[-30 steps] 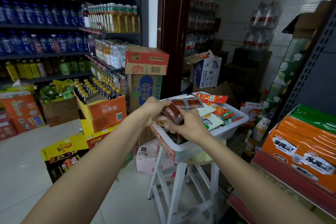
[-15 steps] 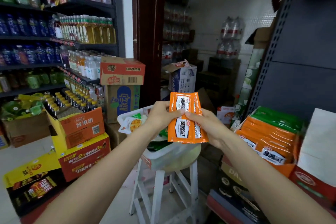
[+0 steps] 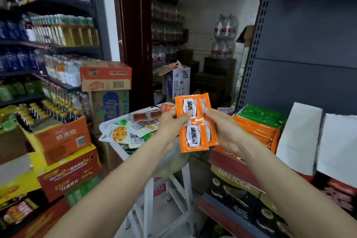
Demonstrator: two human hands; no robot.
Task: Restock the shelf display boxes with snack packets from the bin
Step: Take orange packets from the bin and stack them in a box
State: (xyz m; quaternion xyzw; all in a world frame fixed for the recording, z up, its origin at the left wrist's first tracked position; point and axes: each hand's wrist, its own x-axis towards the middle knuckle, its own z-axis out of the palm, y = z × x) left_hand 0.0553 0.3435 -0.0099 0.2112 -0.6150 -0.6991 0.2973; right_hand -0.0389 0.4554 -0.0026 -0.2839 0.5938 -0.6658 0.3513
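Observation:
Both my hands hold a small stack of orange snack packets (image 3: 194,137) upright in front of me. My left hand (image 3: 172,123) pinches their left edge and my right hand (image 3: 225,129) grips their right edge. Behind them a white bin (image 3: 105,123) on a white stool holds several mixed snack packets (image 3: 123,133). On the shelf to the right a display box (image 3: 260,127) holds rows of orange and green packets of the same kind.
White display-box flaps (image 3: 301,137) stand right of the orange box, above dark snack boxes (image 3: 237,191). Cardboard drink cartons (image 3: 65,141) are stacked on the floor at left under bottle shelves (image 3: 63,31). A dark red door frame (image 3: 133,35) stands behind the bin.
My hands lifted orange packets out of the bin and carried them up and rightward; my view turned right toward the shelf. The packets have fanned apart slightly.

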